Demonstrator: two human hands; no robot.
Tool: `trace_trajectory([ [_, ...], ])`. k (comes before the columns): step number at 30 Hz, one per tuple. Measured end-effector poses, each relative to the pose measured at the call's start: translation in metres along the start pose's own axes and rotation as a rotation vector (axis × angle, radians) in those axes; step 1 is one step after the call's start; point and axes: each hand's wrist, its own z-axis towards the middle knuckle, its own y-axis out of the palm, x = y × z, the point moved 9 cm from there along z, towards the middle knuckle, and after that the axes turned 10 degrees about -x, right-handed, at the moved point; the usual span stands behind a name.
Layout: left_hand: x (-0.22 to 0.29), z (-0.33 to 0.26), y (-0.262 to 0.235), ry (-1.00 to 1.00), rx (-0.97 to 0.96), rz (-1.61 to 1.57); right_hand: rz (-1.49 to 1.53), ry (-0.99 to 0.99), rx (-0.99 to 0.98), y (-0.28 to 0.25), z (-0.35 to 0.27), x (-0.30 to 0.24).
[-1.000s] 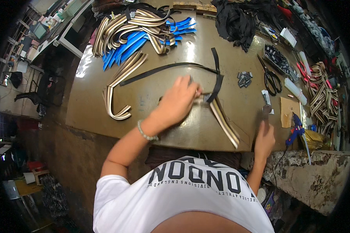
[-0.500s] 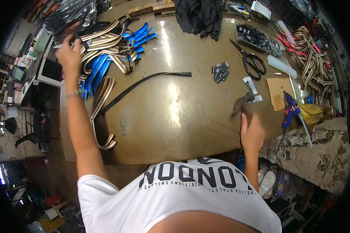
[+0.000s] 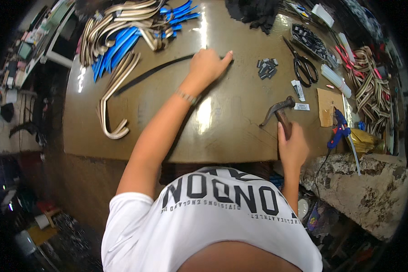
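Note:
Over the right part of a long black strap (image 3: 153, 74), my left hand (image 3: 206, 65) is curled, its thumb stretched toward the strap's far-right end. The strap passes beneath the hand, and most fingertips are hidden. My right hand (image 3: 293, 143) is wrapped around the handle of a hammer (image 3: 282, 109), whose worn, curved metal head points away from me above the tabletop. Small dark metal clips (image 3: 267, 68) lie in a loose pile between the strap and the black-handled scissors (image 3: 303, 68). Striped cream-and-brown straps (image 3: 105, 109) lie folded to the left.
A bundle of striped and blue straps (image 3: 122, 43) covers the far left of the table (image 3: 177, 140). At the right are a tray of clips (image 3: 310, 41), small labels (image 3: 298, 90), a cardboard piece (image 3: 328, 106), a blue glue gun (image 3: 339, 129) and more striped straps (image 3: 369, 86).
My left hand has come from the strap bundle at the far left to the black strap in the middle. The right hand still holds the hammer, now with its head turned. The view has shifted.

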Motion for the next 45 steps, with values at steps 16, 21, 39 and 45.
trace_trajectory([
  [16, -0.002, -0.140, 0.024, 0.090, -0.374, -0.824, 0.370, -0.607, 0.021, 0.006, 0.084, -0.147],
  [21, -0.012, -0.172, 0.035, 0.045, -0.352, -1.245, 0.257, -0.578, -0.078, 0.067, 0.139, -0.204],
  [39, -0.018, -0.175, 0.029, -0.037, -0.078, -0.744, 0.507, -0.340, -0.291, 0.068, 0.070, -0.144],
  [45, -0.025, -0.187, 0.024, -0.029, 0.023, -0.829, 0.681, -0.326, -0.446, 0.076, 0.040, -0.153],
])
